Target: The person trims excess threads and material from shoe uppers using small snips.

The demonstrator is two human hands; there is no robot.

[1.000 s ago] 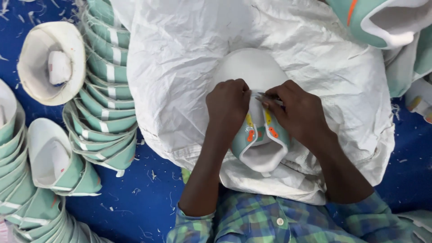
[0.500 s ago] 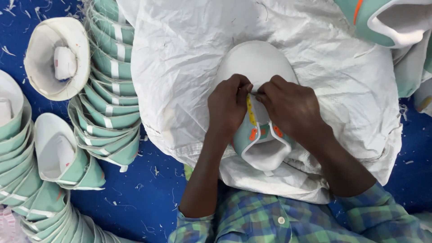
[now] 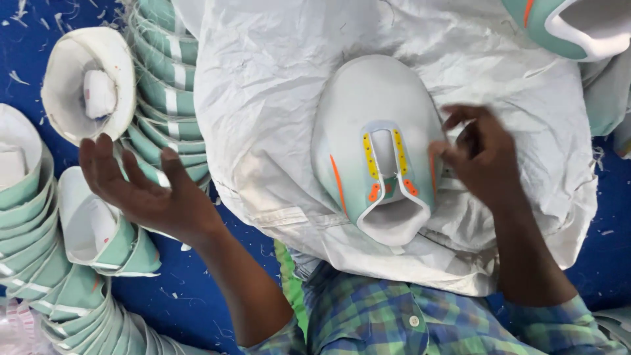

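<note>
A white and mint-green shoe upper with yellow eyelet strips and orange marks lies on a crumpled white sack over my lap. My right hand rests at the upper's right side, fingers bent and blurred; whether it pinches anything is unclear. My left hand is out to the left, palm up with fingers spread, holding nothing. It hovers over a row of nested mint-green shoe uppers.
More nested green and white uppers curve along the left on the blue floor. A single white upper lies open at the upper left. Another green upper sits at the top right.
Both hands have come off the upper's lacing area. My left hand swung out left over the stacked uppers and opened. My right hand slid to the upper's right side.
</note>
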